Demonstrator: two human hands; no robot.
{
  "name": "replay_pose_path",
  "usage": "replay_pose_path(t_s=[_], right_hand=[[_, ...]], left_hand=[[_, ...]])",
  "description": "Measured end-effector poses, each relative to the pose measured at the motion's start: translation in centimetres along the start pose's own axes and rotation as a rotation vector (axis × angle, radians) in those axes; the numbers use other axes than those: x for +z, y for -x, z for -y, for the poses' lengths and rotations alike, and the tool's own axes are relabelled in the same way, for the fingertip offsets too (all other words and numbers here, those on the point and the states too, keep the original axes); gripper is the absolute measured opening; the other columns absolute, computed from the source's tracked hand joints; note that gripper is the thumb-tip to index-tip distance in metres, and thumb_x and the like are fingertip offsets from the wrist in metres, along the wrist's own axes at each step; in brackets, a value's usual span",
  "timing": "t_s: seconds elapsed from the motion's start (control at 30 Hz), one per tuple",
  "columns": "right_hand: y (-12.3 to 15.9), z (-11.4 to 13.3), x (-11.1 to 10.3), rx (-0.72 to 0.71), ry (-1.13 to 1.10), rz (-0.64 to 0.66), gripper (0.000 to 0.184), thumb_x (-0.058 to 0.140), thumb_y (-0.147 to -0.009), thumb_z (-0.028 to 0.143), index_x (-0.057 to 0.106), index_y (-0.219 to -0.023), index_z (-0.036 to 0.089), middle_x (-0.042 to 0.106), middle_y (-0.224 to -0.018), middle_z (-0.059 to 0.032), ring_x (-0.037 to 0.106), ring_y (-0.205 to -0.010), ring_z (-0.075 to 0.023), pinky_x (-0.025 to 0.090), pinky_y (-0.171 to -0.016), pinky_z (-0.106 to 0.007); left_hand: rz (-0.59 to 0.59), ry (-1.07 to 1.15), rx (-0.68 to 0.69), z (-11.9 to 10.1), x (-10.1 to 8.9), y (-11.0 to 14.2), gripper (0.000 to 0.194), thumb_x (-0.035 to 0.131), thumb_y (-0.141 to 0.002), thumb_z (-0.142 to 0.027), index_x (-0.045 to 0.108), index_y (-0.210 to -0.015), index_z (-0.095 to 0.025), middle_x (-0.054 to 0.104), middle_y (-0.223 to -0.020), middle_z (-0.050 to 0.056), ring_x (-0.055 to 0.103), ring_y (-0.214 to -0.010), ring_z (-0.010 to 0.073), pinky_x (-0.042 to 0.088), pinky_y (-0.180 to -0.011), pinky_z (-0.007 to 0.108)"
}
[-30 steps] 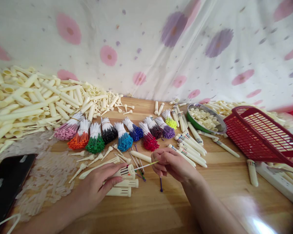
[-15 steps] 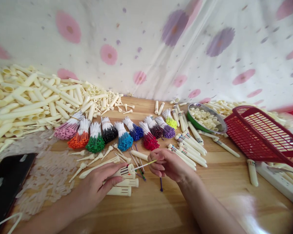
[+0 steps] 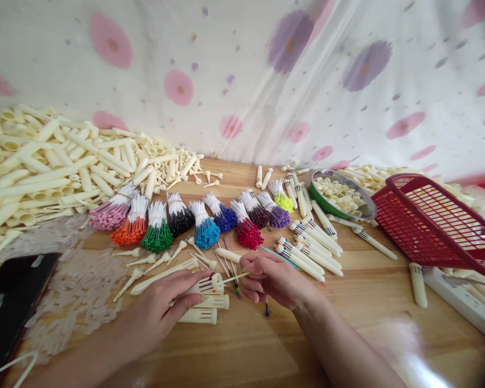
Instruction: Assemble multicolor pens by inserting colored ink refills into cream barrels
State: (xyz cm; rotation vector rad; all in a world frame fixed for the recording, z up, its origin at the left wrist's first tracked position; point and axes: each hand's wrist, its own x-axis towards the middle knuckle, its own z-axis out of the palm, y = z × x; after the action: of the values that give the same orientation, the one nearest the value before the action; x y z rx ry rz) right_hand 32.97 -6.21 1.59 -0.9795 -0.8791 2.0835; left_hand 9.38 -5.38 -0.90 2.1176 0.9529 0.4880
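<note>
My left hand (image 3: 159, 311) grips a cream pen barrel (image 3: 210, 284) lying on the wooden table (image 3: 250, 350), its open end facing right. My right hand (image 3: 271, 278) pinches a thin yellow-green refill (image 3: 235, 277) whose tip is at the barrel's open end. Two more cream barrels (image 3: 204, 310) lie just under my left fingers. A few loose refills (image 3: 228, 269) lie between my hands.
Bundles of coloured refills (image 3: 194, 223) fan across the middle. A heap of cream barrels (image 3: 44, 167) fills the left. Finished pens (image 3: 311, 250), a green bowl (image 3: 341, 196) and a red basket (image 3: 436, 223) stand right. A black phone (image 3: 10, 299) lies at the left edge.
My right hand has slid left, pushing the yellow-green refill further into the barrel. My left hand has kept its hold.
</note>
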Motion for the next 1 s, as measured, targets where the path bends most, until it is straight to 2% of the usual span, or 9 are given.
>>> replay_pose_path(t_s=[0.13, 0.2, 0.27, 0.4, 0.57, 0.7, 0.9, 1.0], right_hand=[[-0.1, 0.0, -0.4, 0.061, -0.054, 0.07, 0.025, 0.053, -0.071, 0.029, 0.034, -0.058, 0.02, 0.034, -0.046, 0.0082, 0.038, -0.039, -0.0063, 0.019, -0.035, -0.018], [0.1, 0.0, -0.4, 0.062, 0.0, 0.074, 0.028, 0.05, -0.075, 0.033, 0.031, -0.057, 0.021, 0.033, -0.046, 0.008, 0.036, -0.038, -0.0065, 0.019, -0.036, -0.019], [0.4, 0.2, -0.3, 0.01, 0.228, 0.031, 0.031, 0.046, -0.081, 0.036, 0.033, -0.057, 0.021, 0.036, -0.047, 0.0064, 0.037, -0.041, -0.0075, 0.022, -0.038, -0.02], [1.1, 0.7, 0.6, -0.198, 0.851, -0.078, 0.033, 0.042, -0.09, 0.037, 0.043, -0.063, 0.019, 0.04, -0.057, 0.0036, 0.036, -0.052, -0.0092, 0.027, -0.048, -0.022], [1.4, 0.4, 2.0, -0.356, 1.138, -0.054, 0.027, 0.04, -0.093, 0.03, 0.041, -0.068, 0.019, 0.041, -0.068, 0.0023, 0.038, -0.062, -0.0104, 0.03, -0.057, -0.023], [1.3, -0.1, 2.4, -0.392, 1.161, -0.061, 0.027, 0.038, -0.096, 0.033, 0.043, -0.073, 0.019, 0.043, -0.07, 0.0021, 0.04, -0.064, -0.0105, 0.031, -0.059, -0.022], [1.6, 0.6, 1.5, -0.334, 0.939, -0.065, 0.039, 0.028, -0.097, 0.043, 0.05, -0.078, 0.018, 0.05, -0.072, 0.0004, 0.045, -0.062, -0.0098, 0.036, -0.06, -0.022], [1.7, 0.7, 1.4, -0.339, 0.942, -0.1, 0.037, 0.031, -0.097, 0.042, 0.051, -0.077, 0.017, 0.05, -0.07, 0.0009, 0.045, -0.062, -0.0096, 0.036, -0.059, -0.022]], left_hand=[[-0.023, -0.013, 0.014, -0.3, -0.2, -0.1, 0.034, 0.049, -0.091, -0.032, 0.059, -0.123, -0.027, 0.071, -0.11, 0.002, 0.066, -0.098, 0.0184, 0.051, -0.083, 0.024], [-0.029, -0.018, 0.01, -0.3, -0.2, -0.1, 0.034, 0.049, -0.091, -0.031, 0.059, -0.123, -0.027, 0.071, -0.108, 0.002, 0.066, -0.097, 0.0179, 0.051, -0.084, 0.024], [-0.029, -0.029, 0.003, -0.2, -0.2, -0.1, 0.034, 0.049, -0.091, -0.031, 0.059, -0.123, -0.028, 0.071, -0.108, 0.002, 0.066, -0.097, 0.0178, 0.051, -0.084, 0.024], [-0.019, -0.038, 0.011, 0.1, 0.1, 0.2, 0.033, 0.051, -0.09, -0.034, 0.06, -0.121, -0.028, 0.07, -0.112, 0.002, 0.065, -0.1, 0.0185, 0.051, -0.086, 0.025], [0.001, -0.002, 0.005, -0.1, 0.3, 0.2, 0.033, 0.051, -0.09, -0.032, 0.06, -0.122, -0.028, 0.07, -0.11, 0.002, 0.065, -0.099, 0.0182, 0.051, -0.085, 0.026], [-0.012, 0.022, 0.013, -0.3, 0.2, 0.1, 0.035, 0.052, -0.089, -0.029, 0.058, -0.124, -0.031, 0.071, -0.11, 0.001, 0.065, -0.099, 0.0186, 0.052, -0.085, 0.027], [-0.018, 0.057, 0.011, 0.1, 0.0, 0.0, 0.034, 0.053, -0.089, -0.028, 0.06, -0.121, -0.032, 0.071, -0.108, 0.001, 0.066, -0.096, 0.0179, 0.053, -0.081, 0.024], [-0.019, 0.089, -0.013, 0.3, 0.0, 0.0, 0.033, 0.052, -0.089, -0.029, 0.061, -0.12, -0.031, 0.071, -0.108, 0.002, 0.066, -0.096, 0.0189, 0.054, -0.078, 0.023]])
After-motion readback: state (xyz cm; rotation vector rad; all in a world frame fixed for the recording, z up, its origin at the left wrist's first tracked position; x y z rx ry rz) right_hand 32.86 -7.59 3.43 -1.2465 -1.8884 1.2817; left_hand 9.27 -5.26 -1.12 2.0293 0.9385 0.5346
